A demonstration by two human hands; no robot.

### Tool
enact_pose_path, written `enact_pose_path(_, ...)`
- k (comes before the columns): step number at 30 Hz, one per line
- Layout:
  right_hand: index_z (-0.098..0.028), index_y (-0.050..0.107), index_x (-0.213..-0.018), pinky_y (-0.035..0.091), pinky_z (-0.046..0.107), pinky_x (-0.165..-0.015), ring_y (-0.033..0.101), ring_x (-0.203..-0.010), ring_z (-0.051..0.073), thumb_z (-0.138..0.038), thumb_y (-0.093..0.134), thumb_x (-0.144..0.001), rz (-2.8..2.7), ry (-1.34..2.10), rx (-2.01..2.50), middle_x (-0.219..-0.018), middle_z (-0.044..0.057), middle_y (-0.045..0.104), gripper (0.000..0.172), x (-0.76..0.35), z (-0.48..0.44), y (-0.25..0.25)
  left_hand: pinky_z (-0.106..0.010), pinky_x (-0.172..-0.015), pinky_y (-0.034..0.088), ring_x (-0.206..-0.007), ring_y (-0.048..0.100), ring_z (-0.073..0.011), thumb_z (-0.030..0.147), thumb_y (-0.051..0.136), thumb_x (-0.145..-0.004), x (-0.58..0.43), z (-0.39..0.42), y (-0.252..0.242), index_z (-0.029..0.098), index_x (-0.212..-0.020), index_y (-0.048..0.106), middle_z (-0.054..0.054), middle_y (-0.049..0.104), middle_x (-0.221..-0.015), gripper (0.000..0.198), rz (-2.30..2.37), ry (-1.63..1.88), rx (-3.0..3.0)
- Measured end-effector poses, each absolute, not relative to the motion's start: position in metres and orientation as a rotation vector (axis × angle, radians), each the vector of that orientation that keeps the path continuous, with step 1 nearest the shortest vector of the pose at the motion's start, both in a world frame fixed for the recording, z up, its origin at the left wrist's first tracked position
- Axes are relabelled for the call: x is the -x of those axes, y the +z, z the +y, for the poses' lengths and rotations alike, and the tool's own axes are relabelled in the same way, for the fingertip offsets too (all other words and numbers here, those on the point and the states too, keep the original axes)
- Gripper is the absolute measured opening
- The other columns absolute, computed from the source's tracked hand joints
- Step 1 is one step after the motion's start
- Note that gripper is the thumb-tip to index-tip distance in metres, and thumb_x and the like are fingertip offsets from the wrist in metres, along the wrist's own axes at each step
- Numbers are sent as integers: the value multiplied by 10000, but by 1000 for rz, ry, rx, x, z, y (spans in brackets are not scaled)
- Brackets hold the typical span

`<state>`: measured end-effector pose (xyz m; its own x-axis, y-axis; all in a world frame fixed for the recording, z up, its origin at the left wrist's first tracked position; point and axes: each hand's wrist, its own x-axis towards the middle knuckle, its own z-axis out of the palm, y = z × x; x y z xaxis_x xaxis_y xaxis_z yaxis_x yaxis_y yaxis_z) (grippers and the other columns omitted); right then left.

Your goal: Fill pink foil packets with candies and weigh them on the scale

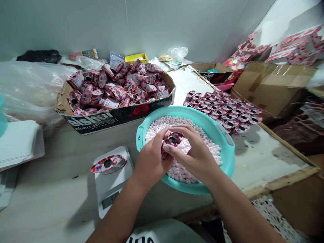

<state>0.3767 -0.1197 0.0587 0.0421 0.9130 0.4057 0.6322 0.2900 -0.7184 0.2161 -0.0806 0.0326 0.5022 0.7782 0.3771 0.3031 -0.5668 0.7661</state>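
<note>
Fingers of the left hand and right hand are clamped around a small red pack, which sits between them, partly hidden. Both hands hold it above a turquoise basin of whitish pellets. Left of the basin, a second pack lies on a scale on the desk. Beyond stands a box heaped with packs; more stand grouped at right.

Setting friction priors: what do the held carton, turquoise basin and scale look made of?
Carton: likely glossy printed paperboard; shiny glints, patterned surface, partly covered. Basin: probably moulded plastic, semi-matt; smooth, even colour. Scale: seemingly white plastic, smooth; rounded corners, soft sheen.
</note>
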Motion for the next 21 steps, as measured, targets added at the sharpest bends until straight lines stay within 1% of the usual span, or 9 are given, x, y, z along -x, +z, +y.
enact_pose_path(4,-220,602,-1240,502,314,-994,588,-1134,153,-417,624,-939,-1572,461,1506,-1241,60,603,360,-383,-119,55,-347,-1036,537,-1235,650,-225,170,642,-865,-219,-81,31,227,-1454,428,-93,661,-1353,630,959,976,-2123)
enact_pose_path(8,-196,602,-1232,510,344,-997,604,-1113,176,-504,559,-961,-1515,546,1536,-1264,89,611,413,-385,-120,53,-364,-1049,535,-1233,652,-225,179,652,-866,-221,-82,32,239,-1451,432,-86,653,-1369,627,955,986,-2129)
enact_pose_path(12,-197,577,-1286,514,355,-1012,593,-1175,193,-555,497,-976,-1494,661,1525,-1310,102,594,480,-386,-121,53,-363,-1028,545,-1211,663,-230,187,662,-858,-220,-83,35,234,-1432,453,-85,668,-1344,613,964,979,-2115)
enact_pose_path(14,-206,564,-1304,519,361,-1014,593,-1193,197,-552,501,-970,-1484,701,1527,-1333,100,582,485,-389,-121,52,-357,-1035,541,-1203,667,-224,182,665,-851,-220,-84,36,232,-1431,455,-80,673,-1335,619,964,981,-2111)
enact_pose_path(16,-200,559,-1292,540,360,-985,611,-1169,201,-558,532,-945,-1464,746,1519,-1325,106,585,499,-393,-120,49,-357,-1051,532,-1212,662,-222,182,669,-848,-220,-84,36,225,-1433,453,-80,672,-1337,625,951,984,-2106)
enact_pose_path(21,-181,574,-1240,582,332,-889,644,-1065,202,-617,616,-868,-1447,777,1506,-1207,113,631,575,-400,-118,43,-361,-1021,550,-1190,670,-231,186,674,-844,-220,-84,34,243,-1437,458,-71,680,-1313,634,916,954,-2105)
